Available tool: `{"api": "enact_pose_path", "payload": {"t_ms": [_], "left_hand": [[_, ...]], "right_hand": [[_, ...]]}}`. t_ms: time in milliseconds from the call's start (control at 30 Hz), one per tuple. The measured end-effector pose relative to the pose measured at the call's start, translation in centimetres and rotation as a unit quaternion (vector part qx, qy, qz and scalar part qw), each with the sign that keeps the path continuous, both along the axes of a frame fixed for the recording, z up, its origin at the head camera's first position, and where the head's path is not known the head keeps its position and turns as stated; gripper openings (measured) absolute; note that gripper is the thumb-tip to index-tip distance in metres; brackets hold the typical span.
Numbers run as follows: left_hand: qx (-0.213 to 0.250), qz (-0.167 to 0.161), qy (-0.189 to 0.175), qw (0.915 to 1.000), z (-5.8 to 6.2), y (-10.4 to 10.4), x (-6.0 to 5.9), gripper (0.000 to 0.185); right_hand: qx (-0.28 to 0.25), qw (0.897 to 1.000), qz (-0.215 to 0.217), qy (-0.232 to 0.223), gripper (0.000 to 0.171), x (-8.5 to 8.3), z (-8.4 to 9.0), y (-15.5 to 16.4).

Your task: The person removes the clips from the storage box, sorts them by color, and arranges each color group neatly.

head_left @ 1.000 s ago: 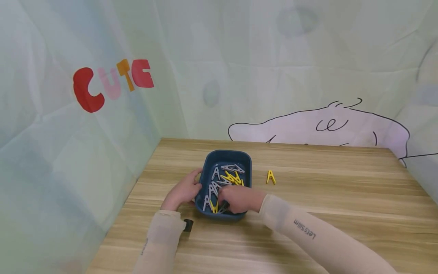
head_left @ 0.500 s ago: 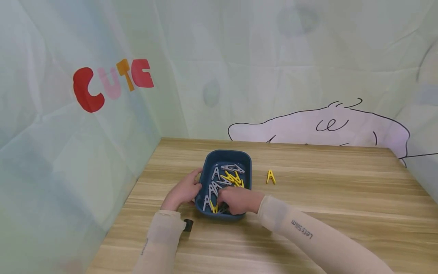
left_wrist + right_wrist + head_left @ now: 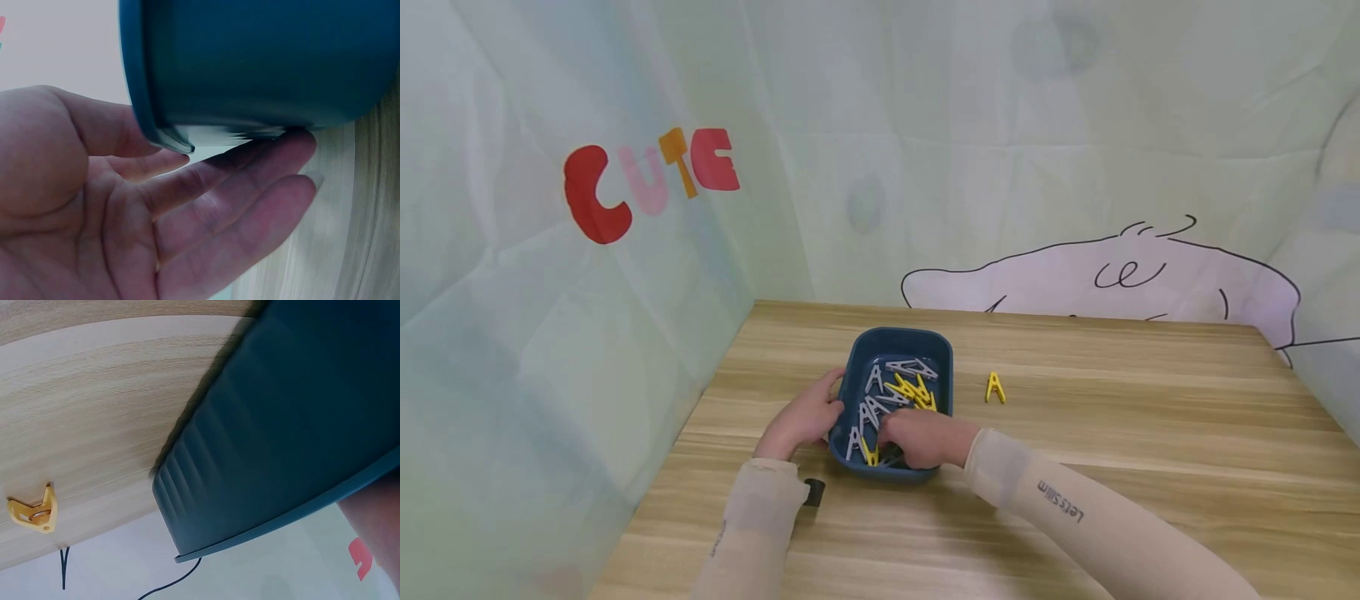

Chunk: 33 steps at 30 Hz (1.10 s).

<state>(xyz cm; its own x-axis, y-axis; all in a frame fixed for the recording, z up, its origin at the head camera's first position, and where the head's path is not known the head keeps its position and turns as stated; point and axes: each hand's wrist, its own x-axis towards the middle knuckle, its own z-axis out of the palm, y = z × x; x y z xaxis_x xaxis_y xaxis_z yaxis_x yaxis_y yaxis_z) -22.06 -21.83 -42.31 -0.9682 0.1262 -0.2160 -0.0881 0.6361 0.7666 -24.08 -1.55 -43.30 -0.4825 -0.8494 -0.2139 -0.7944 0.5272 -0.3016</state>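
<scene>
A dark blue plastic bin [image 3: 896, 472] stands on the table, with several grey clothespins [image 3: 874, 379] and yellow clothespins [image 3: 870, 452] loose inside. My left hand [image 3: 805, 417] rests against its left side. In the left wrist view, the fingers [image 3: 244, 231] are nearly straight along the bin's outer wall, and the thumb lies by the rim. My right hand [image 3: 922, 437] reaches over the right rim into the near part of the bin, knuckles up among the clothespins. Its fingertips are hidden, so I cannot tell whether they hold one. In the right wrist view, the bin wall [image 3: 250, 469] covers most of this hand.
One yellow clothespin [image 3: 995, 387] lies on the wooden table [image 3: 1135, 417] to the right of the bin. A black strap piece [image 3: 814, 492] shows by the left wrist. Printed fabric walls [image 3: 820, 208] rise behind the table and along its left.
The right hand shifts very slightly left inside the bin and uncovers a little more of the yellow clothespins. The left hand and the bin stay in place.
</scene>
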Motion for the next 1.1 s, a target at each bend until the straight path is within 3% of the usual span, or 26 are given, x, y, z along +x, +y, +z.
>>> {"api": "enact_pose_path", "payload": {"t_ms": [700,1100], "left_hand": [[-0.005,-0.004,0.002,1.0,-0.1,0.1,-0.1,0.055],[-0.005,-0.001,-0.004,1.0,0.1,0.1,-0.1,0.055]], "right_hand": [[0.015,0.999,-0.022,0.02,0.022,0.1,0.5,0.2],[0.012,0.999,-0.012,0.029,0.02,0.1,1.4,0.6]]}}
